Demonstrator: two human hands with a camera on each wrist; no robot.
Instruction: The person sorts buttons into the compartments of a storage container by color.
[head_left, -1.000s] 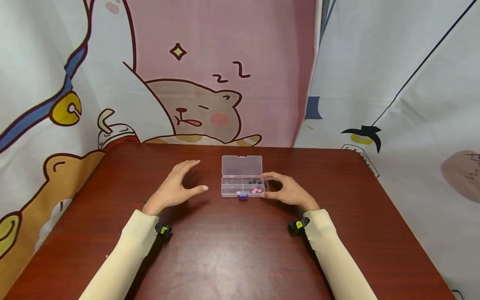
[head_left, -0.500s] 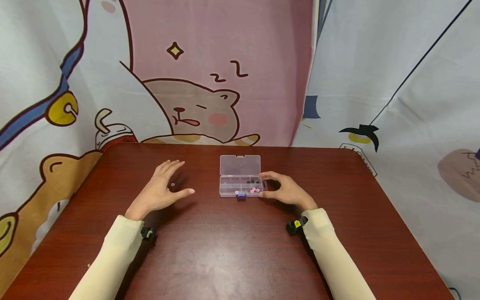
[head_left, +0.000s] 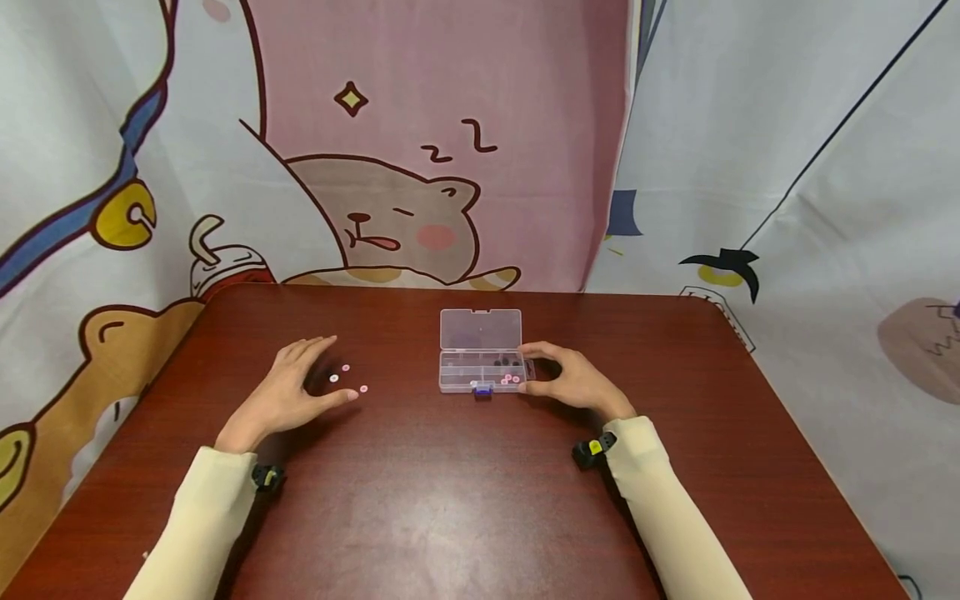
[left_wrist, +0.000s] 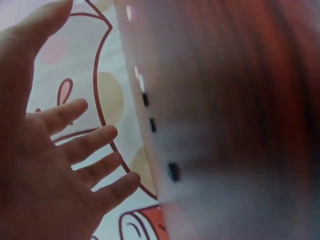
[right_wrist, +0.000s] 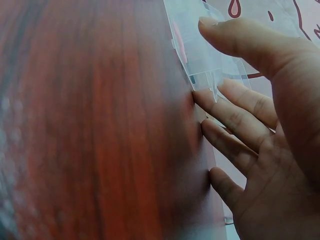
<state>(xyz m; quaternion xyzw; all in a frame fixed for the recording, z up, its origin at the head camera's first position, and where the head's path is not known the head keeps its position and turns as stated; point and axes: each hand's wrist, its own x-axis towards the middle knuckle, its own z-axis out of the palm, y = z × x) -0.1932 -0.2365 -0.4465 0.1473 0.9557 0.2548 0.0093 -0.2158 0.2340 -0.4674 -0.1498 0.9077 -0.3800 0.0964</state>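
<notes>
The clear plastic box (head_left: 481, 330), in the head view, lies near the far edge of the brown counter (head_left: 480, 500), right of the left hand. Its lid is open and leans back; a blue latch (head_left: 483, 390) sits at the front. Inside, pink beads (head_left: 510, 380) occupy the front row toward the right, and dark pieces (head_left: 507, 363) lie in the row behind them. The right hand (head_left: 576, 383) grips the box's right end between thumb and fingers. The left hand (head_left: 281, 396) is well apart from the box, its fingers and thumb spread, holding nothing. Just beside it on the counter are two loose pink beads (head_left: 363, 389) and a white bead (head_left: 333, 378). Both arms wear cream sleeves (head_left: 671, 500). Behind the counter hangs a cartoon-printed cloth (head_left: 540, 150).

In the left wrist view, the left palm faces the lens, fingers parted and only slightly bent. Black pieces (left_wrist: 173, 171) and some pale ones line the counter surface past the fingertips; the counter itself is blurred.

In the right wrist view, the thumb reaches over the box and the other fingers are bent at its end. A pink patch shows through the clear wall; what exactly it is cannot be told.
</notes>
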